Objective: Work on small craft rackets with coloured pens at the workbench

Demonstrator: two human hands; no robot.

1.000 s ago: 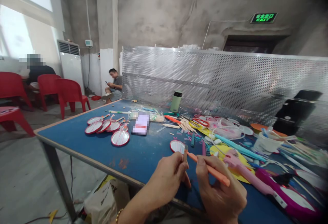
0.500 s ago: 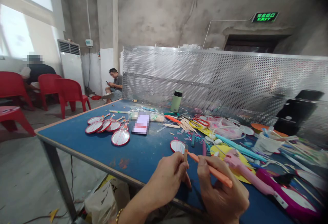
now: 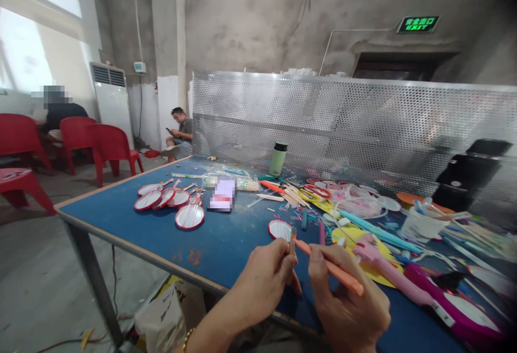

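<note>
Flat stick is what we're tagging: near-upright at the table's front edge, pinched between thumb and fingers of the left hand. Orange pen-like tool is gripped by the right hand, slanting, tip pointing at the stick's upper part; we can't tell whether tip and stick touch. Both hands are closed on what they hold.

Just beyond the left hand we have a red-rimmed disc, partly hidden behind the stick; whether the two are joined, we can't tell. All this sits over or on the blue table.

To the left we see a nearest loose disc and an overlapping disc pile, then a phone with its screen lit. Behind: light wooden sticks and a green tumbler, upright. To the right: yellow piece, pink tool, magenta object, white cup full of bits. Perforated metal panel backs the table. Farther left, we get red chairs and two seated people.
</note>
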